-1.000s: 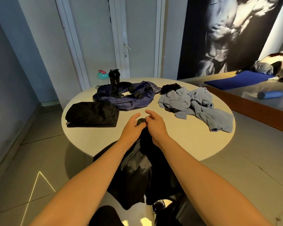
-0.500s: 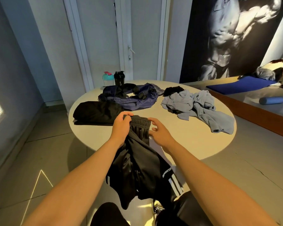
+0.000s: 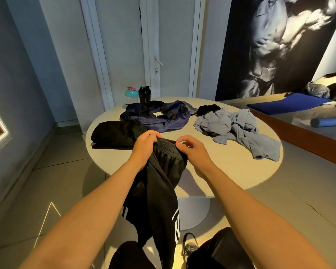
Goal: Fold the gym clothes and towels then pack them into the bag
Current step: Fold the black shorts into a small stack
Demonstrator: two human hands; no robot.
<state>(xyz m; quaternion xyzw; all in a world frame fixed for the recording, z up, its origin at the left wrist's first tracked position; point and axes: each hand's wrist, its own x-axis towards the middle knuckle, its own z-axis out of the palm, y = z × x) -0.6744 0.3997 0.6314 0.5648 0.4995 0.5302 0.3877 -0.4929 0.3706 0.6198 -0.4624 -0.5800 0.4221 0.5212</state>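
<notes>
L hand [image 3: 145, 150] grip on shorts [image 3: 163, 183] waistband, rest hangs below.

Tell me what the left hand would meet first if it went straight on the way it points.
The left hand, gripping the black shorts, would probably meet the navy bag; depth is unclear.

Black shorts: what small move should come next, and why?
Probably pull the waistband of the black shorts taut: the left hand grips one end, the right hand curls at the other, and the fabric hangs bunched below them.
</notes>
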